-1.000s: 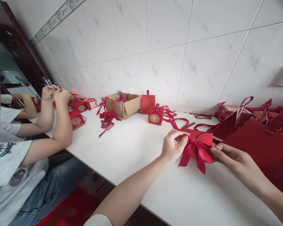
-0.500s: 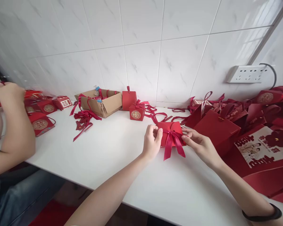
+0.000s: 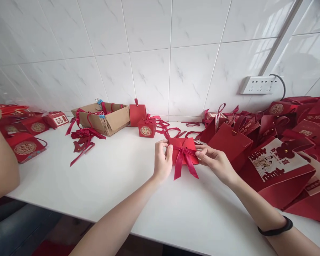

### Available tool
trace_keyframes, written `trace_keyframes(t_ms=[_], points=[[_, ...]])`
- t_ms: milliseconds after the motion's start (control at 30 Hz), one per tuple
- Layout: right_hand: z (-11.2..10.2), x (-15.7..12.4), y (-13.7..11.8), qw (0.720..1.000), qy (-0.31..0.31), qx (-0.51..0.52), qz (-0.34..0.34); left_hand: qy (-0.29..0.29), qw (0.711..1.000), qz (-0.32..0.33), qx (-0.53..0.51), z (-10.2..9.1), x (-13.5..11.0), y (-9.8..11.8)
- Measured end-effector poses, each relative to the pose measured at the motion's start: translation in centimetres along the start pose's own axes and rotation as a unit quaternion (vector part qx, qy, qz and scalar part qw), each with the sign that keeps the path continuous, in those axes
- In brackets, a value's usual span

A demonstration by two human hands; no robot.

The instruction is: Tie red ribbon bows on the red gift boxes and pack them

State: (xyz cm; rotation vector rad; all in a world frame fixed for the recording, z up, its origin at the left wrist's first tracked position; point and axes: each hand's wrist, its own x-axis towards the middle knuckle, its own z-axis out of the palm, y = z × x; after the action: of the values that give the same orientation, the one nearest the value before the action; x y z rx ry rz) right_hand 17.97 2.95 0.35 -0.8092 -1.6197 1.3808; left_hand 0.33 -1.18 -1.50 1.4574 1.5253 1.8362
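A small red gift box (image 3: 188,143) is held between my two hands just over the white table. A dark red ribbon (image 3: 182,153) is tied round it in a bow, and its two tails hang down the front. My left hand (image 3: 163,158) grips the box's left side with thumb and curled fingers. On the opposite side, my right hand (image 3: 216,160) pinches the right edge, its thumb near the ribbon. The box's underside and back are hidden. Behind it stands a small red cube box (image 3: 147,130) with a gold emblem and a bow.
Red gift bags and boxes (image 3: 229,142) are heaped at the right. A cardboard box (image 3: 117,120) of ribbons stands back left, loose ribbons (image 3: 86,137) before it. More red boxes (image 3: 26,147) lie by another person's arm (image 3: 1,160). A power strip (image 3: 258,85) is on the wall.
The view has turned right, so everything appears shifted left. My hands keep the same hold on the gift box. The other person's arm is now partly out of view.
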Motion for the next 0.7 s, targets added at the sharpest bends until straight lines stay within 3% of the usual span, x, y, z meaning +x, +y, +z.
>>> trace_keyframes(t_ms=[300,500,700], points=[[-0.07,0.09,0.39,0.998,0.008,0.057,0.009,0.006,0.999,0.032,0.012,0.13,0.02,-0.58],[0.01,0.26,0.77,0.997,0.048,0.051,0.031,0.008,0.999,0.031,0.01,0.22,-0.11,-0.57],[0.14,0.28,0.61,0.997,0.033,0.06,0.031,0.001,0.999,0.049,0.011,0.06,0.1,-0.81]])
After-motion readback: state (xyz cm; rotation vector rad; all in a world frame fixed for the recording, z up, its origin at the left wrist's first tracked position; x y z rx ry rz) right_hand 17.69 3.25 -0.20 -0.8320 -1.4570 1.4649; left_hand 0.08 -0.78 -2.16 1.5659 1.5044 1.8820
